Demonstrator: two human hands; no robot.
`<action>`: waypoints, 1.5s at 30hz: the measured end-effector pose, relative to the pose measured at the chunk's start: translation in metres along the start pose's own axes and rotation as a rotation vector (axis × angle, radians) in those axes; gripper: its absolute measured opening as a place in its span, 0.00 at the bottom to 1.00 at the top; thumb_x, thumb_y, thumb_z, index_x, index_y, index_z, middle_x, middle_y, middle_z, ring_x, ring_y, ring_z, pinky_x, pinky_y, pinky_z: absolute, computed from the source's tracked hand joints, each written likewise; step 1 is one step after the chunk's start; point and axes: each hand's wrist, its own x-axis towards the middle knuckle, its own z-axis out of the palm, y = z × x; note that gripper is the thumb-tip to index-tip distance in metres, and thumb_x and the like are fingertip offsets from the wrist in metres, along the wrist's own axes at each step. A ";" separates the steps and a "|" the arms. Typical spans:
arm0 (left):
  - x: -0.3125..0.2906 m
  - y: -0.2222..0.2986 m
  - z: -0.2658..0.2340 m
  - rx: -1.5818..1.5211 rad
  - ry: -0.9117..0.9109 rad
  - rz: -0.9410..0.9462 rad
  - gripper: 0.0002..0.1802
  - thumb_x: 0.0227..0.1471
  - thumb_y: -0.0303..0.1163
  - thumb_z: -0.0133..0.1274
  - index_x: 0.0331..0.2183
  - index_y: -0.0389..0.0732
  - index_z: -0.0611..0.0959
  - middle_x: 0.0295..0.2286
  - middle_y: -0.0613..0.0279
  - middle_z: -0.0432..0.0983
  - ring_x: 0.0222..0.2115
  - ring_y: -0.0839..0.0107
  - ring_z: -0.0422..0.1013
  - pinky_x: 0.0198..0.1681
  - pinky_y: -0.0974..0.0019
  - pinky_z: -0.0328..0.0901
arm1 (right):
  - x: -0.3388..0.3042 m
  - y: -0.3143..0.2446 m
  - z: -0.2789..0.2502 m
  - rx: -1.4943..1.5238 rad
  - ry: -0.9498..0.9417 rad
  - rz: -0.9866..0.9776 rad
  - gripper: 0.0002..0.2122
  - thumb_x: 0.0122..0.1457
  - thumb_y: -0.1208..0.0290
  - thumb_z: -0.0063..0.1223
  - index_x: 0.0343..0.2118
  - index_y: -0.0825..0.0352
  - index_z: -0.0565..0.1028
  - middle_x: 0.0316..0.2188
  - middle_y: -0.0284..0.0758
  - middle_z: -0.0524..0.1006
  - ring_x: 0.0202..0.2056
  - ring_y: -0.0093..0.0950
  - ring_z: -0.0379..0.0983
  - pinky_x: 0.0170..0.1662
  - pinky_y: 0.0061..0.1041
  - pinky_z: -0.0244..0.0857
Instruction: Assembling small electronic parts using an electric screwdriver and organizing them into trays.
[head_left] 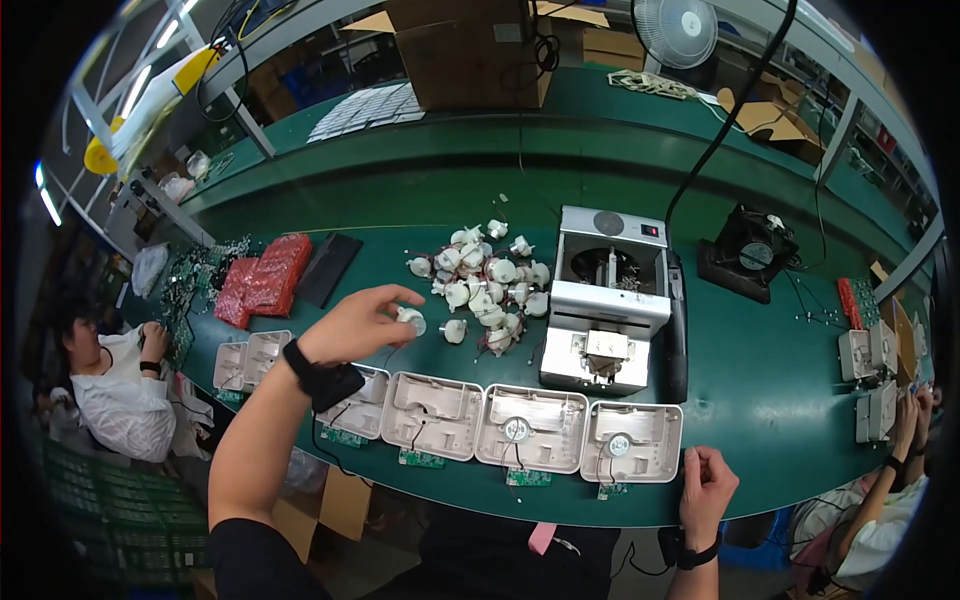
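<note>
My left hand (362,322) reaches over the row of housings, thumb and fingers closed round a small white motor-like part (411,319). A similar loose part (453,331) lies just to its right, beside a pile of white parts with wires (478,270). Along the front edge stand open white plastic housings; the right-hand one (655,440) and the one beside it (555,432) each hold a round silver-faced part (619,445). My right hand (708,487) rests by the right-hand housing at the table edge, fingers curled in; whatever is inside them is hidden.
A silver bench machine (610,290) stands behind the housings, a black fan unit (752,250) to its right. Red bubble-wrap packs (275,280) and a black slab (330,270) lie at the left. Co-workers sit at both ends. Green circuit boards (528,479) hang by the front edge.
</note>
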 end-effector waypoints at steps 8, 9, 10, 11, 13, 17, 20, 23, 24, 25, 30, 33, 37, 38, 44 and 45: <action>-0.096 0.027 0.054 -0.916 0.128 0.227 0.21 0.51 0.18 0.60 0.48 0.36 0.76 0.42 0.54 0.78 0.41 0.70 0.76 0.47 0.68 0.71 | -0.002 0.010 -0.009 0.247 0.079 0.162 0.07 0.64 0.72 0.53 0.31 0.70 0.74 0.19 0.26 0.69 0.17 0.13 0.59 0.21 0.15 0.51; -0.106 0.029 0.067 -0.903 0.157 0.286 0.23 0.48 0.19 0.63 0.46 0.36 0.76 0.42 0.53 0.78 0.42 0.70 0.76 0.47 0.68 0.71 | -0.006 0.007 -0.012 0.230 0.070 0.167 0.07 0.64 0.72 0.53 0.31 0.70 0.74 0.19 0.26 0.69 0.17 0.13 0.59 0.21 0.15 0.51; -0.114 0.029 0.081 -0.890 0.183 0.346 0.25 0.44 0.19 0.66 0.45 0.36 0.76 0.42 0.52 0.78 0.43 0.69 0.75 0.48 0.67 0.71 | -0.013 0.001 -0.014 0.282 0.124 0.110 0.07 0.65 0.72 0.52 0.31 0.70 0.74 0.20 0.27 0.69 0.17 0.13 0.58 0.21 0.15 0.50; -0.120 0.027 0.096 -0.906 0.179 0.344 0.25 0.44 0.19 0.66 0.45 0.36 0.76 0.42 0.52 0.78 0.43 0.69 0.75 0.48 0.67 0.71 | -0.018 -0.007 -0.015 0.337 0.182 0.044 0.07 0.65 0.71 0.52 0.32 0.70 0.74 0.20 0.27 0.68 0.17 0.13 0.57 0.20 0.15 0.49; -0.128 0.023 0.124 -0.811 0.120 0.537 0.24 0.42 0.21 0.69 0.42 0.37 0.77 0.42 0.52 0.78 0.42 0.67 0.76 0.45 0.67 0.72 | -0.031 -0.035 -0.012 0.353 0.108 -0.208 0.08 0.64 0.70 0.53 0.34 0.71 0.74 0.23 0.30 0.70 0.18 0.15 0.60 0.21 0.15 0.51; -0.128 0.030 0.163 -0.505 0.166 0.791 0.27 0.38 0.24 0.73 0.40 0.39 0.75 0.45 0.52 0.74 0.38 0.63 0.77 0.43 0.63 0.73 | -0.035 -0.137 0.032 0.316 -0.514 -0.548 0.16 0.55 0.69 0.65 0.41 0.74 0.75 0.32 0.40 0.77 0.32 0.27 0.75 0.33 0.21 0.68; -0.130 0.032 0.190 -0.370 0.476 0.856 0.26 0.37 0.29 0.74 0.38 0.40 0.77 0.41 0.55 0.74 0.35 0.63 0.77 0.40 0.64 0.72 | -0.039 -0.156 0.050 0.323 -0.715 -0.439 0.18 0.51 0.70 0.69 0.42 0.73 0.76 0.36 0.42 0.78 0.35 0.31 0.78 0.36 0.26 0.72; -0.134 0.020 0.200 -0.348 0.615 0.854 0.28 0.37 0.32 0.75 0.40 0.40 0.76 0.40 0.56 0.73 0.35 0.64 0.76 0.39 0.65 0.71 | -0.040 -0.163 0.059 0.378 -0.879 -0.282 0.19 0.49 0.70 0.71 0.42 0.71 0.77 0.40 0.41 0.78 0.32 0.31 0.78 0.35 0.27 0.74; -0.135 0.016 0.201 -0.333 0.675 0.851 0.30 0.36 0.33 0.75 0.40 0.40 0.76 0.39 0.56 0.73 0.36 0.64 0.75 0.39 0.65 0.71 | -0.037 -0.169 0.060 0.301 -0.917 -0.343 0.19 0.48 0.70 0.71 0.42 0.71 0.77 0.40 0.41 0.78 0.33 0.32 0.78 0.37 0.28 0.74; -0.136 0.014 0.200 -0.343 0.687 0.848 0.30 0.36 0.33 0.75 0.40 0.40 0.76 0.39 0.56 0.73 0.36 0.64 0.75 0.39 0.65 0.71 | -0.033 -0.177 0.060 0.224 -0.954 -0.404 0.20 0.48 0.71 0.70 0.43 0.71 0.76 0.40 0.41 0.78 0.34 0.34 0.78 0.38 0.29 0.74; -0.146 -0.006 0.198 -0.360 0.874 0.691 0.34 0.35 0.35 0.75 0.43 0.40 0.75 0.37 0.54 0.72 0.37 0.61 0.73 0.39 0.64 0.71 | -0.010 -0.227 0.075 -0.097 -0.916 -0.781 0.20 0.48 0.75 0.68 0.45 0.69 0.75 0.39 0.41 0.77 0.36 0.39 0.78 0.38 0.30 0.74; -0.145 -0.038 0.200 -0.315 0.929 0.570 0.37 0.34 0.35 0.75 0.46 0.40 0.73 0.38 0.54 0.73 0.38 0.58 0.73 0.39 0.62 0.71 | 0.003 -0.239 0.110 -0.168 -0.916 -0.855 0.17 0.50 0.77 0.65 0.44 0.69 0.74 0.38 0.42 0.77 0.35 0.40 0.78 0.37 0.32 0.73; -0.140 -0.074 0.207 -0.261 1.054 0.424 0.31 0.39 0.33 0.72 0.44 0.39 0.75 0.39 0.54 0.73 0.37 0.57 0.73 0.40 0.61 0.69 | 0.013 -0.239 0.158 -0.248 -1.007 -1.001 0.14 0.52 0.77 0.61 0.42 0.69 0.73 0.36 0.41 0.77 0.34 0.41 0.77 0.35 0.34 0.72; -0.137 -0.080 0.208 -0.251 1.062 0.401 0.28 0.40 0.31 0.71 0.43 0.38 0.75 0.38 0.54 0.73 0.37 0.57 0.73 0.40 0.61 0.69 | 0.014 -0.237 0.167 -0.276 -1.043 -1.048 0.13 0.53 0.77 0.60 0.41 0.69 0.73 0.36 0.41 0.76 0.34 0.42 0.77 0.35 0.35 0.72; -0.123 -0.114 0.219 -0.070 1.140 0.395 0.18 0.44 0.31 0.67 0.38 0.43 0.79 0.35 0.63 0.76 0.35 0.63 0.73 0.41 0.62 0.66 | 0.011 -0.230 0.206 -0.391 -1.075 -1.186 0.11 0.53 0.75 0.56 0.38 0.70 0.71 0.33 0.39 0.75 0.30 0.39 0.74 0.34 0.35 0.71; -0.120 -0.117 0.221 -0.076 1.145 0.386 0.18 0.44 0.31 0.67 0.38 0.43 0.79 0.35 0.63 0.76 0.35 0.63 0.73 0.41 0.62 0.66 | 0.010 -0.229 0.209 -0.419 -1.064 -1.235 0.10 0.52 0.75 0.56 0.38 0.70 0.71 0.32 0.39 0.74 0.30 0.38 0.74 0.33 0.34 0.70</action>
